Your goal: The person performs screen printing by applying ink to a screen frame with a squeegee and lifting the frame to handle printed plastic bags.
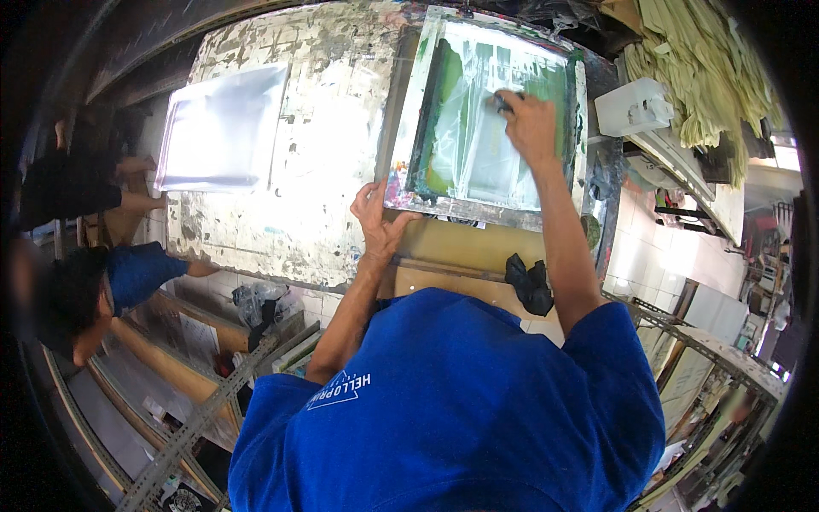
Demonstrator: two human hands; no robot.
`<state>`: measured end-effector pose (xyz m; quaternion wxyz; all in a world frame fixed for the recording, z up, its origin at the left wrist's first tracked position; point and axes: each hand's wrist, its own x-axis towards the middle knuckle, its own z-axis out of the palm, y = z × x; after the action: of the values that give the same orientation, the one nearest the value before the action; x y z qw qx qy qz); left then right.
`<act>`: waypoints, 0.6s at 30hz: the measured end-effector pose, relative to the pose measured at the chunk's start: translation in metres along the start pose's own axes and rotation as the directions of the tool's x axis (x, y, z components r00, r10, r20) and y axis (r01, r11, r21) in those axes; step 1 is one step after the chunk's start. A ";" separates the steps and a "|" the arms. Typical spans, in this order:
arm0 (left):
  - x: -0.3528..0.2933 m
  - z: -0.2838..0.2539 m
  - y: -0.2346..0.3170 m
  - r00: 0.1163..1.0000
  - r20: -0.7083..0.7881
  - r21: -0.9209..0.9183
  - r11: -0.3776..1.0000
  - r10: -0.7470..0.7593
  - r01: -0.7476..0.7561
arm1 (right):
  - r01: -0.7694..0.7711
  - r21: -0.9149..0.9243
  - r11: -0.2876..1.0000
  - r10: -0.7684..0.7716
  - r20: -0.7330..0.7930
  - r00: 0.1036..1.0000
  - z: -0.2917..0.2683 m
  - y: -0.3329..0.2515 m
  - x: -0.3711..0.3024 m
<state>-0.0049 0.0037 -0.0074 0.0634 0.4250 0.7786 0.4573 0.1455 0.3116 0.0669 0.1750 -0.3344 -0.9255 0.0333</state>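
Note:
A screen printing frame (pixel 478 207) lies on the worktable ahead of me, its green mesh (pixel 548 141) streaked and smeared with white. My left hand (pixel 380 224) grips the frame's near left corner, thumb along the near edge and fingers on the left side. Over the upper right part of the mesh, my right hand (pixel 531 124) is closed around a small dark wad (pixel 505 102), mostly hidden by the fingers, pressed to the smeared surface. A crumpled black cloth (pixel 529 286) hangs at the table's near edge, close to my right forearm.
A shiny clear sheet (pixel 223 128) lies on the paint-stained tabletop (pixel 328 154) to the left. Right of the frame stands a translucent plastic container (pixel 633 107), beside a pile of yellowish cloth (pixel 699 68). Two other people are at the left; one wears a blue garment (pixel 141 275).

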 end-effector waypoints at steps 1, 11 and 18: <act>0.001 -0.001 0.004 1.000 0.003 -0.020 1.000 -0.011 0.011 | -0.004 0.009 1.000 0.004 0.001 1.000 -0.007 -0.012 -0.015; 0.079 -0.037 0.103 0.956 -0.283 -0.483 0.872 -0.076 -0.073 | 0.123 0.077 0.989 -0.087 -0.359 0.929 -0.156 -0.094 -0.042; 0.061 -0.020 -0.001 0.958 -0.263 0.434 0.873 -0.114 0.223 | 0.250 -0.058 0.966 -0.243 -0.520 0.819 -0.218 -0.082 0.041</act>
<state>-0.0534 0.0344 0.0212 -0.0890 0.3023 0.9007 0.2989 0.1421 0.2615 0.2980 0.4247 -0.2071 -0.8781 -0.0758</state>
